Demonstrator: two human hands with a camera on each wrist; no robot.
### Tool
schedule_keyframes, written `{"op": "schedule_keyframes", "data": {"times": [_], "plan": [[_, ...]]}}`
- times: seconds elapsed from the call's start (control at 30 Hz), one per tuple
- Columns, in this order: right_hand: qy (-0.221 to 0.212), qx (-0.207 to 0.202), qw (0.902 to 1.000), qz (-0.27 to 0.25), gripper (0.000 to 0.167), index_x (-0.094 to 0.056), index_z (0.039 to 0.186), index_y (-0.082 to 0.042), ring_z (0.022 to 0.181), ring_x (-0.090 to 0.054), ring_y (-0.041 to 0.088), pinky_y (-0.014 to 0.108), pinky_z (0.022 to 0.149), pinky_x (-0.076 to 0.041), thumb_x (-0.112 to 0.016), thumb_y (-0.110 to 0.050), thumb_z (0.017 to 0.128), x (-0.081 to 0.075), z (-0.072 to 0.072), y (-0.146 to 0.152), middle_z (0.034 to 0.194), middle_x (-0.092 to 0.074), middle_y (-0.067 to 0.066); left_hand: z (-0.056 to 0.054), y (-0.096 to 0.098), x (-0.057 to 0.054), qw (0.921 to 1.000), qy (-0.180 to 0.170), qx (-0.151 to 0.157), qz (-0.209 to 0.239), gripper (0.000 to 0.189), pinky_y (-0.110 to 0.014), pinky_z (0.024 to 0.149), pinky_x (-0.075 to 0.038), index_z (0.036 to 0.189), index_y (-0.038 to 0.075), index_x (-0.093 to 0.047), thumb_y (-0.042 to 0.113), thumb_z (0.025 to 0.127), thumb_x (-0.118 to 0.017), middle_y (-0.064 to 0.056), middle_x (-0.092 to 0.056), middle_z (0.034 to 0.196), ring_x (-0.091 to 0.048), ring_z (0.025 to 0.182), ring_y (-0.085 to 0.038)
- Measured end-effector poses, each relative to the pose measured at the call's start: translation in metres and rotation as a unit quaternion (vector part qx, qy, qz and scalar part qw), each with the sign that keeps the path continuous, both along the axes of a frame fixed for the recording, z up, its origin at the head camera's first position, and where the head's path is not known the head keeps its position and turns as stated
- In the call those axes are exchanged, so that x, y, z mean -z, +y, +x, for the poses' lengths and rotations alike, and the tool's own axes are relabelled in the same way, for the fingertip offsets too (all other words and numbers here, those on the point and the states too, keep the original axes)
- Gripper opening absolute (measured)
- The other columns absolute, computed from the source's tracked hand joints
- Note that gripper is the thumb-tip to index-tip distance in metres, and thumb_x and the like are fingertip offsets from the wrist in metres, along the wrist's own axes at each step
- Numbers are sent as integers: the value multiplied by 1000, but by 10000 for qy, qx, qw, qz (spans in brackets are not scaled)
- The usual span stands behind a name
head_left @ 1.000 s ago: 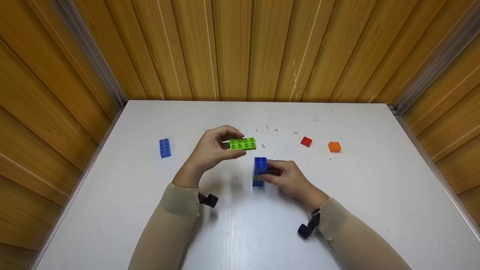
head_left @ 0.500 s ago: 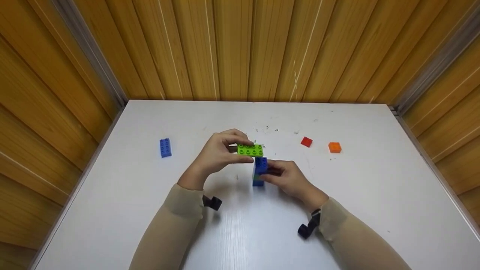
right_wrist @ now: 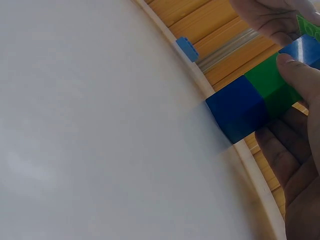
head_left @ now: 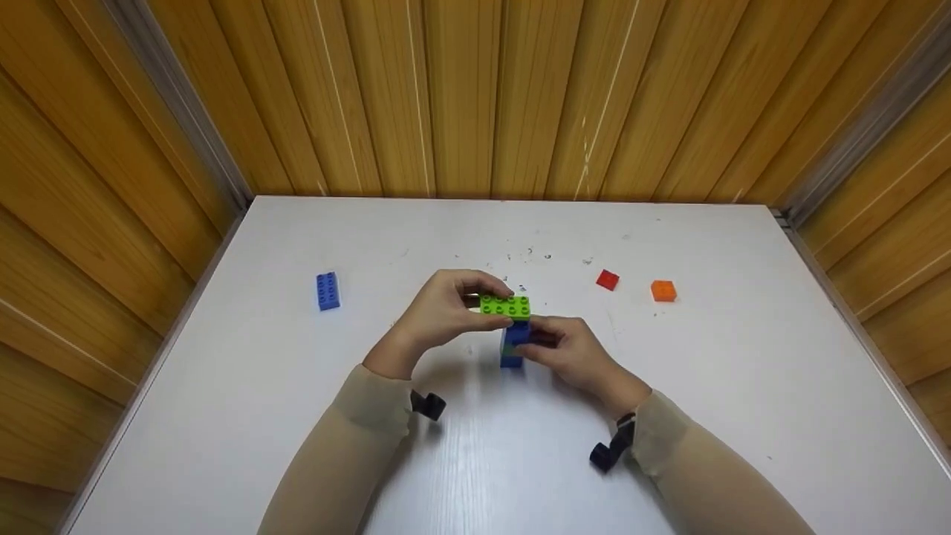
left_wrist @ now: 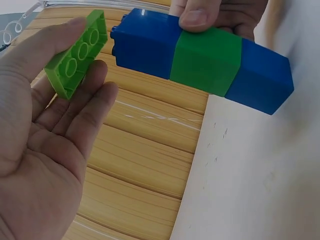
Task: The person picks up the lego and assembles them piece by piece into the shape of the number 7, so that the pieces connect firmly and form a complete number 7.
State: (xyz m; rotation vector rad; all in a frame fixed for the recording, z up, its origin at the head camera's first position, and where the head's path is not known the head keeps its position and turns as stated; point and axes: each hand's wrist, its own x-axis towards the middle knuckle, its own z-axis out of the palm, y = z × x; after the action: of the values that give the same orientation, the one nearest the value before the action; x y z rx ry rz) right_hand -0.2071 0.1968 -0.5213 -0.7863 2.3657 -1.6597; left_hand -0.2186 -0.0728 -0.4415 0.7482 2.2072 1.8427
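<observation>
My left hand (head_left: 446, 312) pinches a flat lime-green brick (head_left: 505, 307) by its long sides, studs up. In the left wrist view the lime-green brick (left_wrist: 77, 55) shows its hollow underside, a small gap away from the top studs of the stack. My right hand (head_left: 572, 353) grips an upright stack of three blocks, blue, green and blue. The stack's green middle block (left_wrist: 206, 60) lies under the right thumb, and its lower blue block (right_wrist: 237, 107) stands at the table surface. From the head, the lime-green brick partly hides the stack's top.
On the white table (head_left: 475, 461), a blue eight-stud brick (head_left: 328, 290) lies at the left. A small red piece (head_left: 608, 280) and an orange brick (head_left: 663, 290) lie at the right. Wood-panelled walls (head_left: 461, 96) border the table's back and sides.
My left hand has moved right and toward me, carrying the lime-green brick from beside the stack to over its top. The right hand and the stack have stayed put.
</observation>
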Motion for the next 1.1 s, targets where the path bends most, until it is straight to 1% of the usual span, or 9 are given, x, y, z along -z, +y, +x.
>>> {"op": "schedule_keyframes", "data": {"times": [0.1, 0.23, 0.3, 0.33, 0.4, 0.57, 0.67, 0.87, 1.1], "plan": [[-27, -10, 10000, -11, 47, -75, 146, -6, 118, -81, 10, 24, 103, -65, -86, -14, 102, 1, 0, 0, 134, -83, 12, 0, 1, 2, 9999, 8, 30, -158, 29, -27, 95, -66, 116, 9, -84, 6, 89, -96, -9, -82, 121, -75, 107, -17], [73, -17, 9999, -69, 46, -76, 145, -4, 116, -80, 9, 24, 102, -65, -86, -11, 101, 1, 0, 0, 133, -83, 15, 0, 3, 3, 9994, 81, 26, -324, 30, -34, 97, -66, 113, 10, -83, 10, 87, -99, -7, -81, 117, -75, 105, -16], [124, -33, 9999, -109, 46, -75, 144, -2, 115, -80, 7, 23, 102, -65, -86, -8, 100, 0, 0, 0, 133, -83, 17, 1, 4, 3, 9992, 147, -3, -361, 30, -37, 100, -67, 111, 10, -83, 11, 86, -100, -7, -81, 116, -75, 106, -16], [146, -48, 9998, -126, 47, -75, 144, -1, 115, -80, 6, 23, 102, -64, -86, -7, 99, 1, 0, -1, 134, -83, 18, 1, 4, 4, 9991, 189, -25, -368, 30, -37, 101, -67, 110, 10, -83, 11, 86, -100, -7, -81, 115, -75, 106, -15], [138, -59, 9998, -134, 47, -75, 145, -1, 116, -80, 6, 22, 102, -64, -86, -7, 99, 0, 0, -1, 134, -82, 18, 2, 5, 3, 9987, 293, -85, -396, 28, -33, 100, -67, 108, 9, -83, 11, 86, -100, -7, -81, 113, -75, 105, -14], [155, -65, 9997, -149, 47, -76, 144, -1, 116, -80, 5, 22, 102, -65, -87, -7, 99, 1, -1, 0, 134, -82, 19, 4, 8, 1, 9952, 718, -176, -641, 24, -32, 99, -66, 107, 11, -84, 14, 89, -99, -4, -82, 112, -74, 104, -13], [186, -79, 9997, -160, 48, -75, 145, -1, 117, -80, 5, 22, 102, -65, -87, -7, 99, 2, -2, 0, 135, -82, 19, 4, 9, 1, 9930, 858, -197, -783, 23, -32, 98, -65, 108, 12, -85, 16, 89, -98, -2, -83, 113, -74, 104, -12], [164, -107, 9997, -135, 48, -75, 146, -3, 120, -79, 5, 22, 103, -64, -86, -9, 100, 1, -2, 0, 137, -81, 16, 6, 11, 1, 9928, 806, -187, -867, 22, -30, 97, -64, 110, 15, -86, 21, 92, -97, 0, -82, 114, -73, 105, -13], [75, -109, 9998, -154, 46, -75, 146, -5, 124, -79, 7, 25, 107, -64, -85, -9, 101, 0, 0, 1, 140, -81, 14, 7, 16, 4, 9933, 710, -178, -896, 22, -29, 95, -62, 113, 17, -87, 23, 94, -95, 0, -83, 116, -73, 105, -14]]}}
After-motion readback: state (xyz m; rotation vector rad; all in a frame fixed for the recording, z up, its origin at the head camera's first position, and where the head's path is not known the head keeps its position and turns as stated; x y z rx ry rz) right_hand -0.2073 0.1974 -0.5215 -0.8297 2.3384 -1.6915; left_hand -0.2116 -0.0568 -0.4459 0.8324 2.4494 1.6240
